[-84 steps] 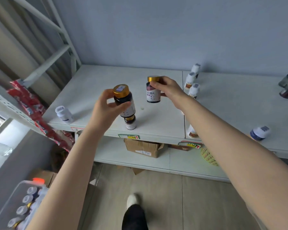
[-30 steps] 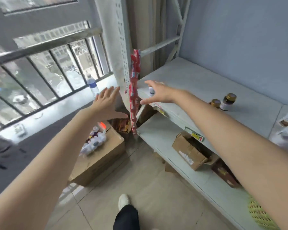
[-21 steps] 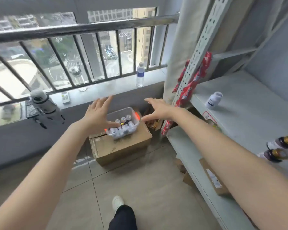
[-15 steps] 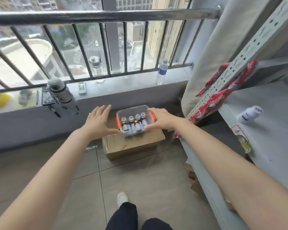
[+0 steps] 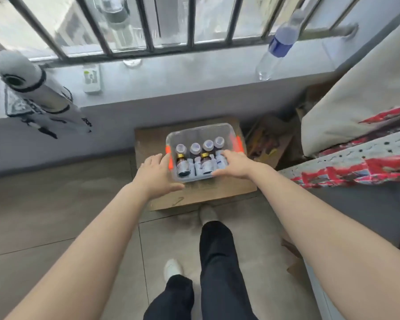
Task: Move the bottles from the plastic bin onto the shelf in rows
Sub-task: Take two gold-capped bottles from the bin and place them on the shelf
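Two hands reach for one container, both with fingers spread and nothing held. The left hand (image 5: 157, 174) lies flat against the left wall of the plastic bin (image 5: 199, 132), fingertips at its orange latch, probably to steady it. The right hand (image 5: 234, 163) hangs over the bin's near right corner, fingers relaxed above the bottles (image 5: 195, 158), though blur hides whether they touch one. The bottles are packed tight inside: white caps along the far row, dark gold-capped ones nearer. The bin sits on a cardboard box (image 5: 194, 197) below the windowsill (image 5: 194, 72), which raises it off the floor. The shelf (image 5: 367, 145) shows only at the right edge, well apart, so each load likely needs a turn.
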